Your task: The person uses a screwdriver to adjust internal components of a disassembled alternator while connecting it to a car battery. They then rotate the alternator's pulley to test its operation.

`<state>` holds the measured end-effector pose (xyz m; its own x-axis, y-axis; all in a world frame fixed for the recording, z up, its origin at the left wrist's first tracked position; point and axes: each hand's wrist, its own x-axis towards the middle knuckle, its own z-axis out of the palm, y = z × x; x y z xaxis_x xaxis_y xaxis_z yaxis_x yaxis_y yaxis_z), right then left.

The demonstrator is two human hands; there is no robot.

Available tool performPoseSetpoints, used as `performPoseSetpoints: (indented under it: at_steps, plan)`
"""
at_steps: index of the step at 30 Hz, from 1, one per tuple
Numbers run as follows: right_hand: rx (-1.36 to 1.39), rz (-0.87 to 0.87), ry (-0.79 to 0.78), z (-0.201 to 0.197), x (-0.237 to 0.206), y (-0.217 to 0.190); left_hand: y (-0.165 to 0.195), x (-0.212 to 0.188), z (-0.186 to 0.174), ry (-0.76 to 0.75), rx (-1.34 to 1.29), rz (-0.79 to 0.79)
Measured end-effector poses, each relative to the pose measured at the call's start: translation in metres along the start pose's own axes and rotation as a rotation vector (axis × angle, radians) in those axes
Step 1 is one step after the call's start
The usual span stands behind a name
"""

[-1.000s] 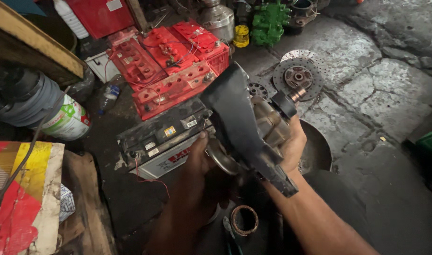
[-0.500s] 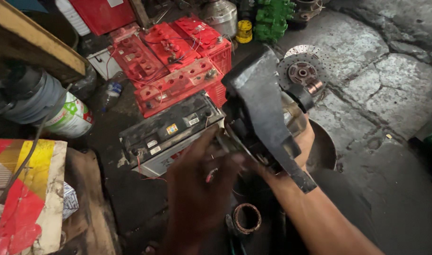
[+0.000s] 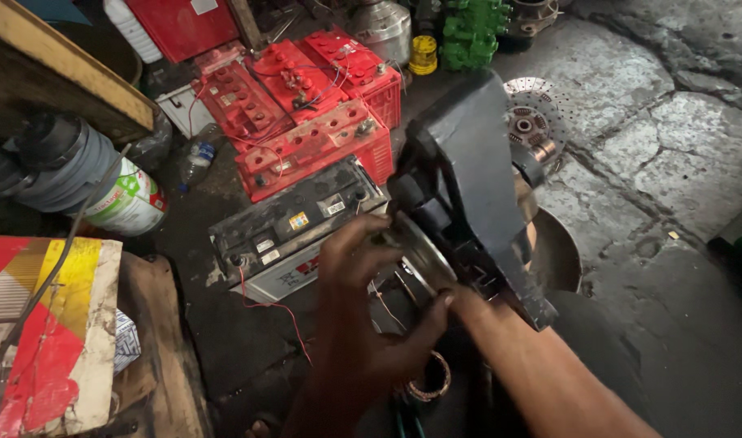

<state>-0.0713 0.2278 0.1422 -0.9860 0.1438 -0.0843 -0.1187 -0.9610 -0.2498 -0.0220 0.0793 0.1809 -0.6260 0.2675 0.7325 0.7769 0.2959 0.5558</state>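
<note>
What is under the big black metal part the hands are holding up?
Under the black metal part the left hand grips a round silver piece. Lower down lies a copper coil ring on the dark floor. The right hand is mostly hidden behind the part.

Only one view is given, taken from the head and tipped steeply down and forward. The hands are seen close up, low in the middle of the frame: the left hand [image 3: 363, 324] and the right forearm below a dark metal housing [image 3: 468, 195]. Farther off (toward the top edge) red batteries [image 3: 306, 105] and the cracked stone floor [image 3: 663, 146] are taken in.
</note>
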Motion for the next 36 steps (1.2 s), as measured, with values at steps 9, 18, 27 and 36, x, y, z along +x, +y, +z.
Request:
performPoseSetpoints:
  at_steps: [9, 18, 27, 36]
  plan:
    - [0.022, 0.021, -0.055, 0.016, 0.012, 0.011, 0.002, 0.007, 0.008, 0.073, -0.084, -0.047]
    - [0.012, 0.007, -0.024, 0.002, -0.006, 0.013, 0.003, 0.005, 0.018, 0.214, -0.087, -0.08]
    - [0.033, 0.026, -0.033, 0.004, -0.008, 0.015, 0.006, 0.005, 0.019, 0.225, -0.339, -0.371]
    - [0.054, 0.04, -0.093, 0.001, -0.016, 0.003, -0.006, 0.009, -0.003, 0.117, -0.829, -0.664]
